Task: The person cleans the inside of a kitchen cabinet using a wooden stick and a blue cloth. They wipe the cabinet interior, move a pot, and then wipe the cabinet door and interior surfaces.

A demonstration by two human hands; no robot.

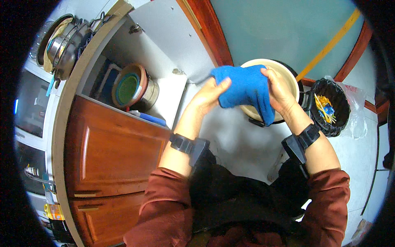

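A blue cloth [242, 85] is stretched between my two hands, its right part hanging down in a fold. My left hand [211, 94] grips its left end, with the thumb on top. At the other end, my right hand [279, 91] holds the cloth near its upper right corner. Beneath the cloth stands a round cream-coloured basin or pot [291, 78] with a dark handle low on its near side. The cloth and my right hand hide much of its inside.
On the left, an open cabinet [169, 89] holds a green strainer [127, 89] among stacked bowls. Its white door [176, 37] stands wide. A black-lined trash bin [331, 126] with waste sits right of the basin. Metal pots [66, 46] rest on the countertop [61, 123]. A glazed door [277, 31] stands behind.
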